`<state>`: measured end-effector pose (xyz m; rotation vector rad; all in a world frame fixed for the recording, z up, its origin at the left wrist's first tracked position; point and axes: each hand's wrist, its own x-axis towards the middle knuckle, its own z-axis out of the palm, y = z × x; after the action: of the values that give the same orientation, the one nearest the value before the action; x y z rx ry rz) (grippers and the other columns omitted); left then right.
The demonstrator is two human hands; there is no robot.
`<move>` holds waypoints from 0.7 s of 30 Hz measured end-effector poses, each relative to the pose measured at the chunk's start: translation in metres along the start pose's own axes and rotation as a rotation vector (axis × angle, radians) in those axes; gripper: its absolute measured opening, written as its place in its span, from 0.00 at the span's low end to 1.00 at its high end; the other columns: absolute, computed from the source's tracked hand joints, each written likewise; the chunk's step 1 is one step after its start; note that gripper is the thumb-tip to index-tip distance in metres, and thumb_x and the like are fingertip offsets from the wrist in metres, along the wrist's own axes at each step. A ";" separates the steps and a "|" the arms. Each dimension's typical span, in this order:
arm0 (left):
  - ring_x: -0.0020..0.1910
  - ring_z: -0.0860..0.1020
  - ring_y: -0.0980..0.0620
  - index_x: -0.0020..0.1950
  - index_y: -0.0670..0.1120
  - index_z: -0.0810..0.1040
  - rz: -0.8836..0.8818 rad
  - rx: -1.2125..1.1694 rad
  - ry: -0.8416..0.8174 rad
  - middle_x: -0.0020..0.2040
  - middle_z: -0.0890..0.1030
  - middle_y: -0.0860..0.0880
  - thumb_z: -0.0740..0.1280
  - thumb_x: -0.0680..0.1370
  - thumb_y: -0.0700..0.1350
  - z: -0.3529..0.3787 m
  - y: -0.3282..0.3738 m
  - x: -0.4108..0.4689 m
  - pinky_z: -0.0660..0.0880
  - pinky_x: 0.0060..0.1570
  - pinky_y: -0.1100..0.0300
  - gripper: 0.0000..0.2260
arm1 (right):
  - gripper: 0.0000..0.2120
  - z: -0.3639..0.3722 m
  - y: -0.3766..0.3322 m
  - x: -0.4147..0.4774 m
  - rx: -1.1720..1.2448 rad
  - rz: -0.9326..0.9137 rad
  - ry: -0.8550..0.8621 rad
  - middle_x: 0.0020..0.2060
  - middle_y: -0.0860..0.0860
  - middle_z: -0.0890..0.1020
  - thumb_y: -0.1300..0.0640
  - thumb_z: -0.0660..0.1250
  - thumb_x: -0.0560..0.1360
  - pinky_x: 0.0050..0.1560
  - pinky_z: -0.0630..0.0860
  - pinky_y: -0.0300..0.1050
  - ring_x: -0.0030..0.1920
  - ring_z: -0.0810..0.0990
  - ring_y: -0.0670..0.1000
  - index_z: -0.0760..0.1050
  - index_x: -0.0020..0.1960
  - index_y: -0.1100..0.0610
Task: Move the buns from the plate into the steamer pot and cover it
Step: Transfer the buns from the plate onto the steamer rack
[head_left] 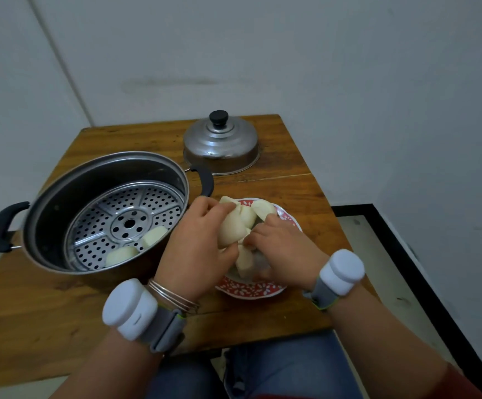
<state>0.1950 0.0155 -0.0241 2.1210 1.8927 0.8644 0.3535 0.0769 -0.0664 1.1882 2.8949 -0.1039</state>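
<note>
A red floral plate point(249, 290) on the wooden table holds several white buns point(263, 208). My left hand point(198, 240) is closed around one bun point(232, 230) above the plate. My right hand point(283, 246) grips another bun point(245, 259) lower on the plate. To the left stands the dark steamer pot point(61, 197) with a perforated metal rack; two buns point(154, 235) point(121, 254) lie on the rack near its front edge. The domed metal lid point(221, 145) with a black knob rests on the table behind the plate.
The wooden table point(47, 312) stands in a corner of grey walls. The pot's right handle point(206, 180) juts toward the plate. White sensor bands sit on both wrists, bangles on the left one. My knees in blue jeans are below the table's front edge.
</note>
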 end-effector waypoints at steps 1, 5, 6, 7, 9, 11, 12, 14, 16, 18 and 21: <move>0.51 0.68 0.59 0.67 0.49 0.71 0.005 -0.020 0.034 0.59 0.72 0.51 0.71 0.70 0.45 -0.003 0.001 0.000 0.68 0.50 0.66 0.25 | 0.25 0.002 -0.001 0.000 0.016 0.001 0.001 0.56 0.50 0.78 0.43 0.69 0.70 0.58 0.71 0.49 0.57 0.69 0.52 0.73 0.63 0.52; 0.48 0.69 0.59 0.60 0.48 0.74 -0.020 -0.050 0.151 0.53 0.73 0.54 0.73 0.68 0.46 -0.019 -0.002 -0.001 0.67 0.42 0.73 0.21 | 0.21 0.007 -0.011 0.006 0.118 -0.015 -0.031 0.56 0.51 0.78 0.44 0.67 0.73 0.55 0.73 0.48 0.55 0.72 0.52 0.74 0.62 0.52; 0.48 0.69 0.59 0.59 0.48 0.74 -0.031 -0.050 0.172 0.51 0.73 0.55 0.73 0.68 0.46 -0.023 -0.005 -0.002 0.66 0.42 0.73 0.21 | 0.20 0.007 -0.013 0.007 0.127 -0.010 -0.050 0.55 0.51 0.79 0.45 0.66 0.74 0.54 0.73 0.47 0.55 0.72 0.52 0.74 0.62 0.52; 0.48 0.70 0.59 0.59 0.48 0.74 -0.040 -0.049 0.185 0.51 0.73 0.56 0.74 0.68 0.46 -0.026 -0.009 -0.002 0.67 0.42 0.73 0.21 | 0.19 0.007 -0.013 0.006 0.137 0.002 -0.062 0.55 0.51 0.79 0.46 0.66 0.74 0.53 0.73 0.46 0.55 0.74 0.52 0.74 0.62 0.51; 0.49 0.71 0.59 0.59 0.49 0.75 -0.055 -0.047 0.207 0.52 0.75 0.55 0.73 0.67 0.48 -0.033 -0.017 -0.004 0.68 0.43 0.70 0.21 | 0.18 0.007 -0.013 0.005 0.139 0.003 -0.068 0.54 0.51 0.80 0.46 0.65 0.74 0.52 0.74 0.46 0.55 0.77 0.52 0.73 0.63 0.50; 0.50 0.71 0.58 0.59 0.49 0.75 -0.079 -0.031 0.221 0.54 0.77 0.53 0.73 0.67 0.48 -0.038 -0.026 -0.005 0.70 0.45 0.66 0.21 | 0.18 0.007 -0.012 0.003 0.111 0.007 -0.099 0.55 0.51 0.80 0.47 0.64 0.75 0.53 0.74 0.45 0.55 0.77 0.52 0.71 0.64 0.49; 0.50 0.71 0.58 0.59 0.48 0.75 -0.097 -0.017 0.230 0.55 0.78 0.52 0.73 0.68 0.48 -0.041 -0.031 -0.006 0.70 0.46 0.63 0.21 | 0.18 0.005 -0.014 0.004 0.105 0.015 -0.105 0.55 0.51 0.79 0.49 0.64 0.75 0.53 0.74 0.45 0.55 0.78 0.52 0.72 0.64 0.50; 0.50 0.72 0.57 0.59 0.48 0.75 -0.135 0.001 0.248 0.55 0.78 0.50 0.74 0.68 0.47 -0.047 -0.040 -0.008 0.72 0.47 0.60 0.21 | 0.16 -0.002 -0.016 0.007 0.138 0.039 -0.056 0.53 0.51 0.80 0.51 0.65 0.74 0.52 0.75 0.44 0.54 0.78 0.52 0.75 0.61 0.51; 0.50 0.73 0.55 0.58 0.47 0.75 -0.178 -0.001 0.275 0.54 0.78 0.49 0.74 0.68 0.46 -0.055 -0.050 -0.011 0.74 0.47 0.58 0.21 | 0.15 -0.015 -0.018 0.013 0.182 0.049 0.028 0.52 0.49 0.81 0.52 0.66 0.71 0.54 0.75 0.45 0.54 0.77 0.50 0.77 0.58 0.50; 0.50 0.73 0.54 0.59 0.47 0.75 -0.204 -0.012 0.276 0.54 0.78 0.49 0.74 0.68 0.46 -0.061 -0.057 -0.011 0.75 0.49 0.57 0.21 | 0.17 -0.031 -0.017 0.016 0.248 0.051 0.129 0.51 0.47 0.80 0.49 0.67 0.69 0.55 0.72 0.43 0.53 0.75 0.47 0.78 0.57 0.49; 0.51 0.72 0.55 0.64 0.47 0.73 -0.273 0.001 0.262 0.56 0.77 0.49 0.71 0.71 0.49 -0.073 -0.076 -0.017 0.73 0.52 0.58 0.22 | 0.19 -0.052 -0.027 0.031 0.474 -0.003 0.287 0.47 0.44 0.80 0.45 0.64 0.64 0.48 0.72 0.38 0.48 0.76 0.44 0.79 0.53 0.48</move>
<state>0.0919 -0.0054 -0.0065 1.7616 2.2404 1.1199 0.3133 0.0830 -0.0140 1.3520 3.2308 -0.7129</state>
